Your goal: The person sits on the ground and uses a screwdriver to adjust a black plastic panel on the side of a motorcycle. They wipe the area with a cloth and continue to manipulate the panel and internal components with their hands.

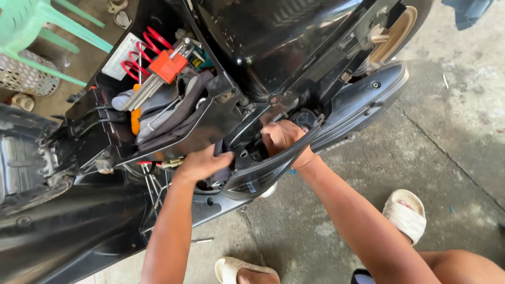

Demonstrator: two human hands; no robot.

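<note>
Head view, steeply downward, close.

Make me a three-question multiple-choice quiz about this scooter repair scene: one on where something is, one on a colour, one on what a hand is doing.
1. Where does the hex key set lie?
A. On the concrete floor
B. In the open under-seat compartment
C. On the green chair

2. What colour is the holder of the hex key set?
A. Orange-red
B. Blue
C. White

3. What is the left hand doing?
A. Hanging free in the air
B. Holding a sandal
C. Resting on the black side panel

Answers: B, the keys lie among cloth inside the compartment; A, the holder is plainly orange-red; C, the fingers lie on the panel's edge, while the right hand reaches behind it.
</note>
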